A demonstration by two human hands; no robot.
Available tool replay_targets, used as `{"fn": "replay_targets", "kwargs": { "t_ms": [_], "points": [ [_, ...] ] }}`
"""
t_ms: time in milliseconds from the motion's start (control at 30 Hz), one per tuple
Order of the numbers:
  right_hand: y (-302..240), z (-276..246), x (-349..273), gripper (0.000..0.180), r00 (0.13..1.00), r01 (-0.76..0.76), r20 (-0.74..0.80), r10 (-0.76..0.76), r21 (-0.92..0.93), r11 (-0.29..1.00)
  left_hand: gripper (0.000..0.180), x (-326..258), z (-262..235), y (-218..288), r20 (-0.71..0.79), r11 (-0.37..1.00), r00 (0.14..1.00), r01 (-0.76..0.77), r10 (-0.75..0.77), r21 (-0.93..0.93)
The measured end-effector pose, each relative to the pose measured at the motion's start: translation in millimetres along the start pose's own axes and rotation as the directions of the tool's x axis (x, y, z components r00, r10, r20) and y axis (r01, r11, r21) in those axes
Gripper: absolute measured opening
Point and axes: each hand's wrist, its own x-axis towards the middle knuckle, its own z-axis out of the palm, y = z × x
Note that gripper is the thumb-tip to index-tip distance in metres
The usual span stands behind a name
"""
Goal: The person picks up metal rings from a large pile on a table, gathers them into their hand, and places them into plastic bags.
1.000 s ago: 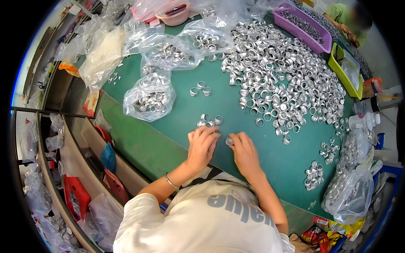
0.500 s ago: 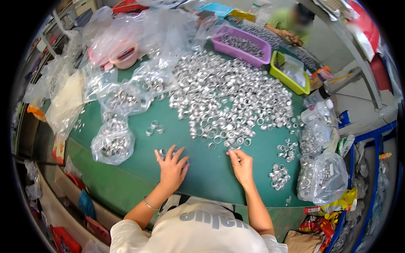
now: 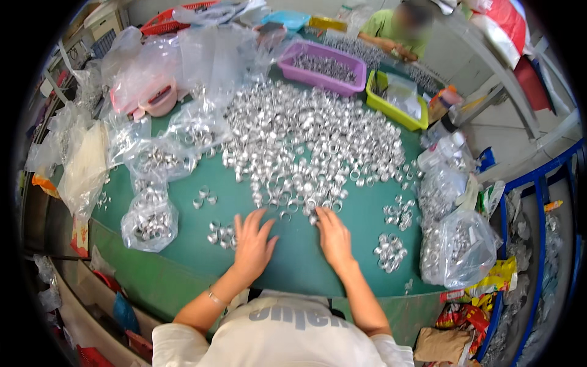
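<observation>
Hundreds of small silver metal rings (image 3: 306, 147) lie in one wide heap on the green bench (image 3: 293, 257). The heap stretches mostly from left to right across the middle of the bench, and its near edge comes down to the fingertips of both hands. Single rings point in all ways; I cannot tell an order.

Clear plastic bags (image 3: 150, 217) with more rings lie on the left side, and another full bag (image 3: 455, 248) stands at the right edge. Behind the heap there are a purple tray (image 3: 287, 62) and a yellow-green tray (image 3: 391, 107).

Both forearms come from the lower edge and go forward. The left hand (image 3: 252, 244) lies flat, palm down, fingers spread, just beside a little group of rings (image 3: 221, 233). The right hand (image 3: 335, 240) is also flat and open, its fingers together and touching the near rings of the heap. Neither hand holds anything.
</observation>
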Motion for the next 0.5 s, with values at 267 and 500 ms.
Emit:
{"fn": "replay_targets", "kwargs": {
  "t_ms": [267,500],
  "points": [
    [32.7,-37.5,-15.5,0.027,0.914,-0.316,-0.09,0.397,0.457,0.832,0.05,53.8,40.2,25.1,0.102,0.992,0.987,-0.127,0.126,0.004],
    [19.7,-24.8,25.6,0.023,0.971,-0.119,-0.185,0.151,0.171,0.978,0.038,69.1,68.7,28.2,0.043,0.974,0.978,-0.206,0.203,0.091]
  ]
}}
